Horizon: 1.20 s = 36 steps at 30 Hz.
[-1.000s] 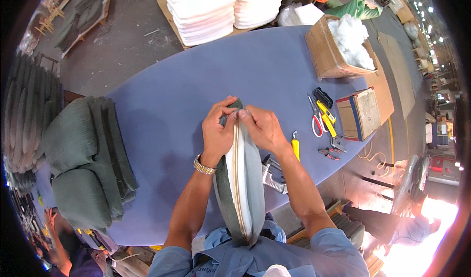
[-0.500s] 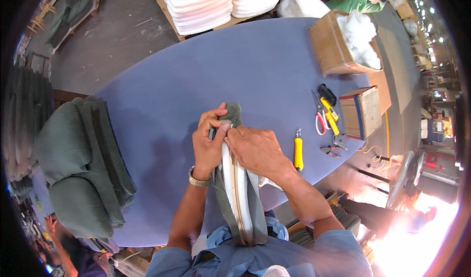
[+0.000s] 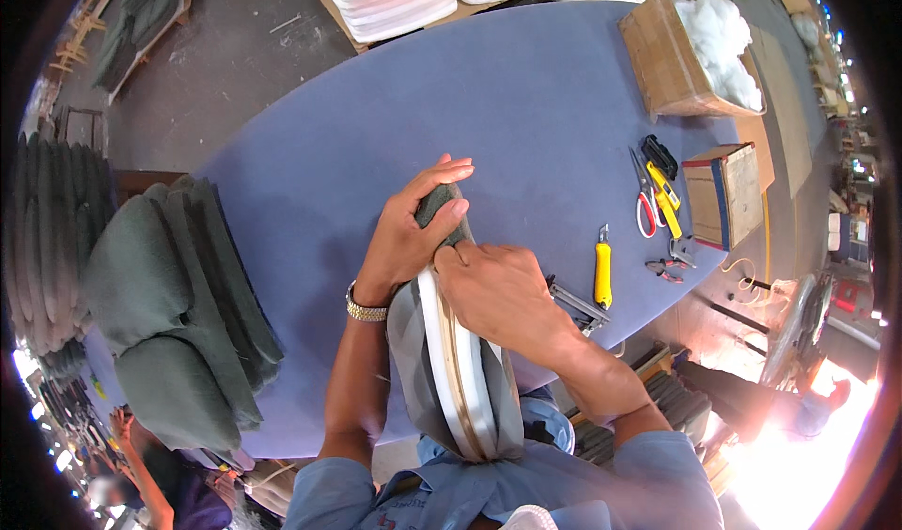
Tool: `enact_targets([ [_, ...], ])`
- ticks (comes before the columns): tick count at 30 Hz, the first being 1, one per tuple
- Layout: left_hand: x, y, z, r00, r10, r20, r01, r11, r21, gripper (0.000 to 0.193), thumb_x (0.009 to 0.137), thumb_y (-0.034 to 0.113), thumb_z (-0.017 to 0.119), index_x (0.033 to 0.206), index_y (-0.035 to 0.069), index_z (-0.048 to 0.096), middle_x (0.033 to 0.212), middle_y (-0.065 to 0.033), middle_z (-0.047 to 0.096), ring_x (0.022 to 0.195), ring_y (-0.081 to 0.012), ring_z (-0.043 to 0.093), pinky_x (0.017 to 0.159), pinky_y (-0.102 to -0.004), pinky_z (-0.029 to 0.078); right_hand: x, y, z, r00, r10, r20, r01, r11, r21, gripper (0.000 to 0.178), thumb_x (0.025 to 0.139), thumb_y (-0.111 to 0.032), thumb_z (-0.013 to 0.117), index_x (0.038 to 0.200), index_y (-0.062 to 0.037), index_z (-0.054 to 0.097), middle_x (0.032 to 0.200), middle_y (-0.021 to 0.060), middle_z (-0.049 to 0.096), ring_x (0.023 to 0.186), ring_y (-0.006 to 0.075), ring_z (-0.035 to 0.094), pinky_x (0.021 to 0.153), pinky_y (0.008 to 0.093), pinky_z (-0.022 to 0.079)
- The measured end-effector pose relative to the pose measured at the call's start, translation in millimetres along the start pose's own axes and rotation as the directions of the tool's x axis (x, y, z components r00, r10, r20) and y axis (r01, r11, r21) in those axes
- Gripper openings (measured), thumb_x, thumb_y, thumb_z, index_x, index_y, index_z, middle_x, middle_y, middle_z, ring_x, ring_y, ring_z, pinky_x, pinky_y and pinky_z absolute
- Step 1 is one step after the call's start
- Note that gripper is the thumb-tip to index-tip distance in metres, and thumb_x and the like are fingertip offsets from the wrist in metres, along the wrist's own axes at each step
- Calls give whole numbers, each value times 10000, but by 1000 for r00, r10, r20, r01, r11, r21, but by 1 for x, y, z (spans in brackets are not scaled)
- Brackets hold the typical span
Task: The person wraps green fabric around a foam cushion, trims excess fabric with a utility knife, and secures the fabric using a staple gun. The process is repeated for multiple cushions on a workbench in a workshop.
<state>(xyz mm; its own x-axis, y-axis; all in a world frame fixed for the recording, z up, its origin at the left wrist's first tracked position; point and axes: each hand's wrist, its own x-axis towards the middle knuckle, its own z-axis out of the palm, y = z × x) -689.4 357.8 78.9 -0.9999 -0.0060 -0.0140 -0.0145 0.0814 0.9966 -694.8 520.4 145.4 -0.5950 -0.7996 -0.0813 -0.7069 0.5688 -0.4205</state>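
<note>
A padded piece (image 3: pixel 425 290) in grey-green fabric stands on edge against my body, its cover parted along the side. White padding (image 3: pixel 478 380) and a thin tan strip (image 3: pixel 459 380) show in the gap. At the far end, my left hand (image 3: pixel 399 234) grips the padded piece between thumb and fingers. My right hand (image 3: pixel 498 290) is closed at the cover's edge just nearer; its fingertips are hidden in the fabric. To its right, partly behind the forearm, lies a metal stapler-like tool (image 3: pixel 578 306).
A yellow utility knife (image 3: pixel 602 272), red-handled scissors (image 3: pixel 645 201), another yellow tool (image 3: pixel 665 196) and pliers (image 3: pixel 665 269) lie right on the blue table (image 3: pixel 376 107). Cardboard boxes (image 3: pixel 662 60) stand beyond. Grey-green cushions (image 3: pixel 141 276) are stacked left. Another person's arm (image 3: pixel 141 474) shows lower left.
My left hand's fingers have reached over the padded piece's far end. The right hand has come slightly nearer along the cover. The view has shifted, uncovering the metal tool.
</note>
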Motion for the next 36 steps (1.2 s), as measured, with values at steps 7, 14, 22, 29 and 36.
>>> enact_targets([
  [7, -9, -19, 0, 997, 62, -38, -66, 990, -121, 420, 973, 156, 646, 1368, 19, 605, 1390, -131, 643, 1454, -287, 454, 1209, -423, 325, -50, 20, 2, 964, 264, -38, -164, 699, 696, 111, 931, -41, 656, 1038, -12, 654, 894, 123, 702, 789, 300, 716, 684, 381, 567],
  [14, -18, -17, 7, 994, 65, -88, -82, 974, -211, 533, 965, 182, 646, 1473, 63, 535, 1441, -130, 605, 1415, -268, 493, 1175, -405, 366, -206, 59, 101, 766, 600, 231, -621, 783, 25, 867, 821, -71, 782, 1560, -131, 331, 1268, 226, 576, 1168, 403, 607, 941, 506, 531],
  [22, -23, -29, 17, 985, 100, -138, -132, 961, -244, 577, 961, 163, 618, 1517, 79, 487, 1485, -139, 563, 1406, -262, 498, 1170, -403, 369, -199, 81, 134, 804, 572, 162, -585, 809, 51, 1054, 707, -9, 774, 1614, -220, 278, 1210, 196, 489, 1104, 411, 577, 869, 478, 564],
  [29, -23, -23, 22, 980, 91, -178, -129, 967, -218, 581, 933, 130, 635, 1496, 59, 509, 1478, -130, 573, 1409, -279, 491, 1182, -415, 354, -126, 83, 6, 699, 684, 209, -645, 477, 597, 752, 774, 12, 767, 1471, -27, 486, 1249, 161, 657, 1125, 220, 654, 978, 366, 545],
  [36, -22, -25, 23, 983, 81, -168, -116, 971, -210, 574, 918, 107, 651, 1478, 61, 535, 1471, -126, 582, 1413, -286, 480, 1186, -418, 345, -28, 45, -83, 967, 246, 71, -244, 800, 548, 676, 809, 3, 761, 1441, 20, 523, 1262, 159, 680, 1160, 194, 661, 988, 332, 526],
])
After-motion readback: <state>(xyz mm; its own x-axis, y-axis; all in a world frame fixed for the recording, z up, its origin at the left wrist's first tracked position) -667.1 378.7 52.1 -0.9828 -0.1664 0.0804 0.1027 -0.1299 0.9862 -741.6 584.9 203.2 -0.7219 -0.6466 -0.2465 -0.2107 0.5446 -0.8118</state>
